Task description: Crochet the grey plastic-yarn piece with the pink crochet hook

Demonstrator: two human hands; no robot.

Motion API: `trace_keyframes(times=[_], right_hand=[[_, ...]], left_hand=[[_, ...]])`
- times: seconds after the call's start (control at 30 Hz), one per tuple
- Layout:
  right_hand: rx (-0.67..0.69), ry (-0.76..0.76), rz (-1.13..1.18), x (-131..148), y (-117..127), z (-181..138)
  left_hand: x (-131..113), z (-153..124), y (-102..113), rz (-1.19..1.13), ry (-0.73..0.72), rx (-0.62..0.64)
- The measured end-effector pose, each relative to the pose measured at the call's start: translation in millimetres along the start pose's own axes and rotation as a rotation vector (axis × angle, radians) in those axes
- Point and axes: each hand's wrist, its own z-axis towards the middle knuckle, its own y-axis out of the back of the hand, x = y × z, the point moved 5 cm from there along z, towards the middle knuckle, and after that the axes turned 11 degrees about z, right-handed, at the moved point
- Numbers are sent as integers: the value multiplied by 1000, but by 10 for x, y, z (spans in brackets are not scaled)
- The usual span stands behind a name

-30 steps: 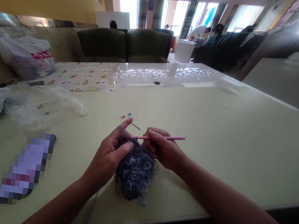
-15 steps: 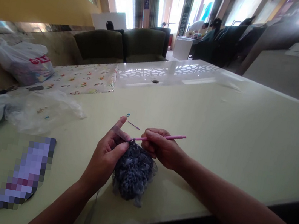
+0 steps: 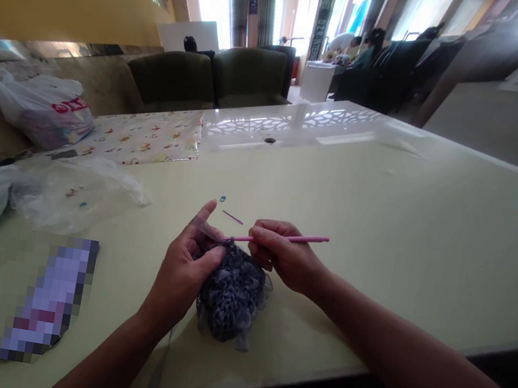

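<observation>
Between my hands hangs a dark grey-blue crochet piece (image 3: pixel 232 295) with ruffled, sheer edges. My left hand (image 3: pixel 192 252) pinches its top edge between thumb and fingers, the index finger raised with a sheer grey ribbon yarn (image 3: pixel 204 227) across it. A strand of that yarn trails down past the wrist to the table's front edge. In my right hand (image 3: pixel 286 255) is a pink crochet hook (image 3: pixel 308 239), gripped like a pen. Its tip meets the top stitches beside my left thumb; the hook end itself is too small to make out.
Beyond my hands lie a thin purple needle-like stick (image 3: pixel 232 217) and a small blue ring-shaped marker (image 3: pixel 223 199). Clear plastic bags (image 3: pixel 85 191) and a blurred-out flat item (image 3: pixel 53 298) lie left on the pale table (image 3: pixel 380 241). Farther back stands a filled white bag (image 3: pixel 39 108).
The pink hook and my right hand have shifted slightly right. The hook's rear end sits farther from the crochet piece. My left hand keeps its hold.
</observation>
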Motion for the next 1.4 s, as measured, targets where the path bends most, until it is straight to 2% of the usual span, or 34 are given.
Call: trace_keyframes(times=[0.17,0.4,0.67,0.93,1.4], right_hand=[[-56,14,-74,16,-8,3],[14,-31,-89,37,-1,8],[-5,-40,-128,85,-41,-5],[14,82,-399,145,-116,-58],[-9,120,-486,136,-121,-69]], left_hand=[[46,23,0,-32,29,17],[16,2,-13,-101,29,15],[-6,10,14,-102,5,-19],[0,5,25,-93,-24,-91],[-17,9,34,-102,-43,-116]])
